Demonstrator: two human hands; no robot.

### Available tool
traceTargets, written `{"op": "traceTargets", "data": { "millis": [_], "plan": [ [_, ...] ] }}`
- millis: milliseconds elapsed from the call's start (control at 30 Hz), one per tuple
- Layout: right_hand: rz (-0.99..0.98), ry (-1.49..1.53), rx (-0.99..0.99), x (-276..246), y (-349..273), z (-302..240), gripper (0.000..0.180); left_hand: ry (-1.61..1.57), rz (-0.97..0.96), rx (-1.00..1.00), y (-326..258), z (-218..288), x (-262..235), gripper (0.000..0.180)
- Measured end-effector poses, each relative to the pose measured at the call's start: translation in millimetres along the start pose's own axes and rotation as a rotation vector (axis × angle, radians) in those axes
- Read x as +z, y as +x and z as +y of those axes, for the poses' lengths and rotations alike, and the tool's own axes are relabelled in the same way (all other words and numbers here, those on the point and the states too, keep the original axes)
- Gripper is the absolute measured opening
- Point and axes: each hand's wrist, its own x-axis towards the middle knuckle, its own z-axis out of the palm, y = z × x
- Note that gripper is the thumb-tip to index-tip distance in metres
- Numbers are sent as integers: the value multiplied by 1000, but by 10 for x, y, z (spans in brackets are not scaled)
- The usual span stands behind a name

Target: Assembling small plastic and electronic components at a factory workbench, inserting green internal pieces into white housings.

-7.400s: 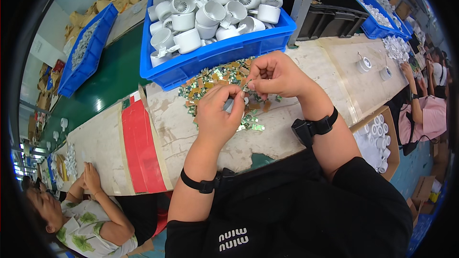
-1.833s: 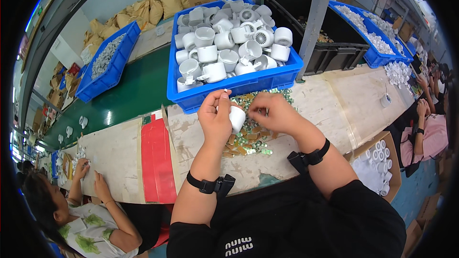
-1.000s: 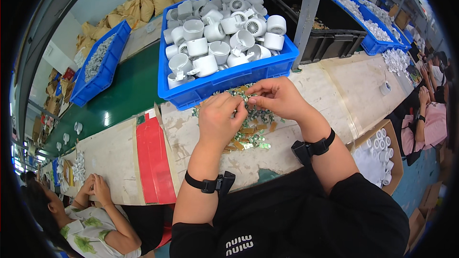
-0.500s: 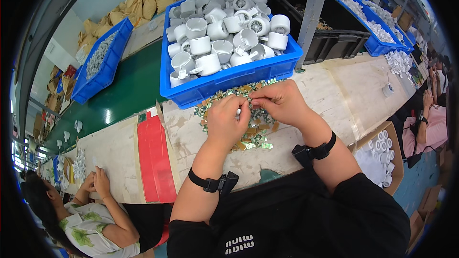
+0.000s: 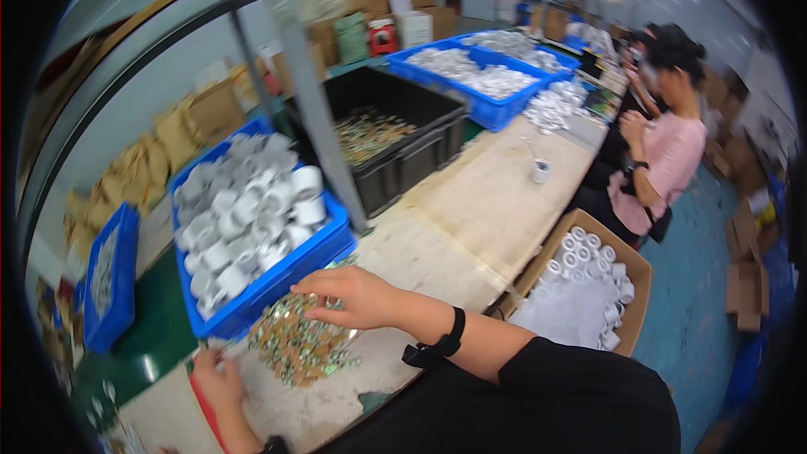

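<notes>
My right hand (image 5: 357, 296) lies flat on a pile of small shiny green-and-gold pieces (image 5: 294, 345) on the worn bench top, fingers spread over them. A black band sits on that wrist. At the pile's left edge, low in the view, is my left hand (image 5: 217, 377), fingers curled; whether it holds anything is unclear. Just behind the pile stands a blue crate (image 5: 277, 273) full of white plastic caps (image 5: 244, 223).
A black crate (image 5: 403, 155) of gold pieces and blue crates (image 5: 496, 105) of silvery parts stand further right. A cardboard box (image 5: 626, 256) of white caps sits beside the bench. A person in pink (image 5: 668, 155) works at the far end. A grey post (image 5: 315, 109) rises between the crates.
The view has swung to the right. My hands, which were together over the pile, have separated: the left has dropped to the pile's left edge, the right rests on the pieces.
</notes>
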Motion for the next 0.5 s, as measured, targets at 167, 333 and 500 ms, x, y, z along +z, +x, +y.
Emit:
{"op": "traceTargets", "data": {
  "millis": [167, 333, 500],
  "plan": [
    [276, -6, 185, -1011, -601, 290, 30, 610, -35, -108, -348, -1180, -221, 44],
    [770, -698, 438, -2636, -1307, 1201, 38, 686, -201, -263, -761, -1491, -238, 76],
    [443, -1150, 1435, -3663, -1731, 1608, 82, 309, 275, 106, -35, -753, -453, 47]
  ]
}}
